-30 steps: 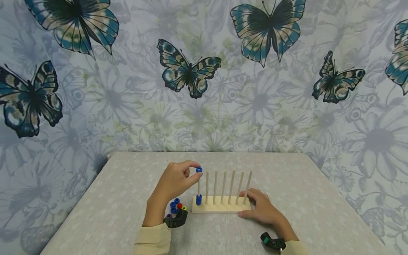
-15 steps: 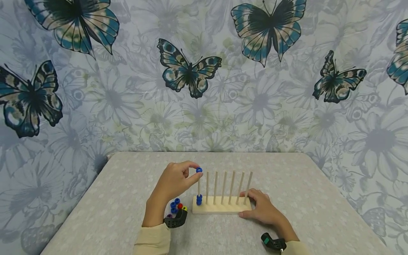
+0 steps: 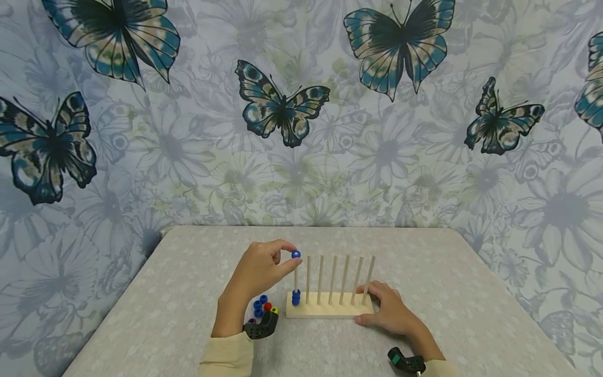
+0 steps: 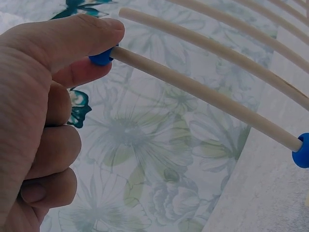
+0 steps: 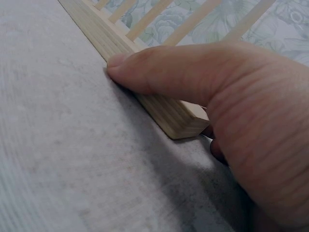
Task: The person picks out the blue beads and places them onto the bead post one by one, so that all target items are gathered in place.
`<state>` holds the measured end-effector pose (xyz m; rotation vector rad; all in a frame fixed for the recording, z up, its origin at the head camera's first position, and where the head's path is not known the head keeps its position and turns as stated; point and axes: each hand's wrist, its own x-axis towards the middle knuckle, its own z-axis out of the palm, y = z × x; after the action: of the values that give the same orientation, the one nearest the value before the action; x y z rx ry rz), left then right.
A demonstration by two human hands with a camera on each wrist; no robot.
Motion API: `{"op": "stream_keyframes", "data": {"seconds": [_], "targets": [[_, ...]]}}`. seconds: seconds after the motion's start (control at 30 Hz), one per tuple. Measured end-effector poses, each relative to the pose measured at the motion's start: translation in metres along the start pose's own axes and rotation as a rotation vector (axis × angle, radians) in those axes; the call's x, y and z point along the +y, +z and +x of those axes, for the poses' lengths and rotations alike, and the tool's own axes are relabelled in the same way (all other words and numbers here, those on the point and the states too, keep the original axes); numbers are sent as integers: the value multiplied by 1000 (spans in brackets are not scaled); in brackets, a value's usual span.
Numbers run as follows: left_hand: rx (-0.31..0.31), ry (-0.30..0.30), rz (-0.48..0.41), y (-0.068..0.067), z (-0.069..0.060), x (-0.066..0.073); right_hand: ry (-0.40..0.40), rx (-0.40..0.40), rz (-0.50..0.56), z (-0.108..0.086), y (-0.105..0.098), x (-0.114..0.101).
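Note:
A blue bead (image 3: 296, 254) is pinched between the thumb and index finger of my left hand (image 3: 259, 269), at the top of the leftmost peg (image 4: 203, 96). The left wrist view has the peg's upper end running into this bead (image 4: 101, 58), while the other fingers stay curled. Low on the same peg sit more blue beads (image 3: 296, 297). My right hand (image 3: 391, 312) grips the right end of the pale wooden base (image 3: 325, 313). Its thumb lies along the front face of the base (image 5: 164, 113); the other fingers are behind, mostly hidden.
Loose beads lie beside my left wrist: several blue ones (image 3: 257, 303), a red one (image 3: 267, 306), a yellow one (image 3: 275, 310) and a purple one (image 3: 252, 320), partly covered by the black wrist strap (image 3: 261, 327). Several bare pegs (image 3: 333, 280) rise from the base. A patterned cloth covers the table (image 3: 188, 262).
The head view has shifted slightly. Both hands keep their places; a pale spot, seemingly the peg's tip, now shows in the pinched bead's hole.

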<state>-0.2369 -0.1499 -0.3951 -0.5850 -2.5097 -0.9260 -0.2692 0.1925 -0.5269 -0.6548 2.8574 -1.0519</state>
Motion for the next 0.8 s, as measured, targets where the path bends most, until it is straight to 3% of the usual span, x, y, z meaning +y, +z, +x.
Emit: {"op": "stream_keyframes", "data": {"seconds": [0.5,0.67,0.8], "targets": [[-38,-5,1,-1,-2,0,2,2,4,-1,2,1],[-55,-11,-79,-3,-2,-1,1,2,0,-1,1,0],[-24,-5,-124,-5,-3,-1,-3,1,-2,-1,1,0]]}}
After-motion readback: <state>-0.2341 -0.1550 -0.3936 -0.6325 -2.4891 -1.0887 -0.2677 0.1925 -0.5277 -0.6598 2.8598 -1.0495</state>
